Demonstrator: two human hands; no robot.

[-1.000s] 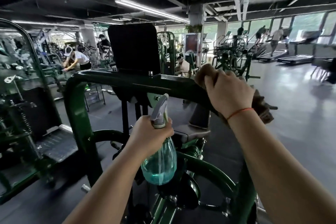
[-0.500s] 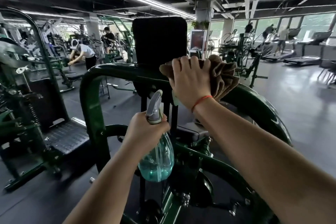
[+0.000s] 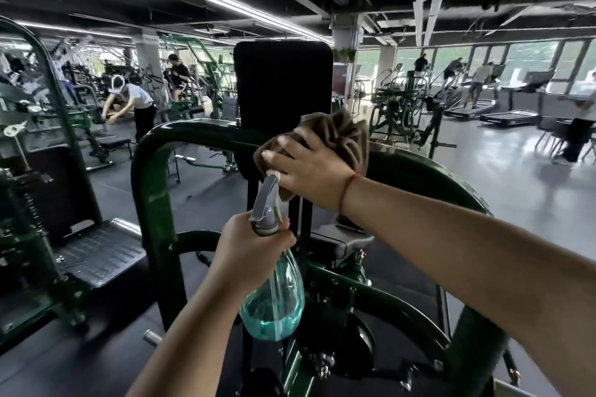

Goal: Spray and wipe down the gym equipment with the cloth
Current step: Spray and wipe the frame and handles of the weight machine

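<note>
Right hand (image 3: 306,167) grip holds bunched cloth (image 3: 343,134), pressed on green frame bar (image 3: 193,135) for wiping. Left hand (image 3: 248,251) grip round spray bottle (image 3: 274,300) neck, kept low, probably ready for next spray.

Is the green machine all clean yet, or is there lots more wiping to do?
Not yet. Nothing shows which parts are already clean. Right now the right hand holds the brown cloth against the green top bar, while the left hand grips the spray bottle. The black back pad, the seat and the lower green tubes probably still need wiping.
</note>
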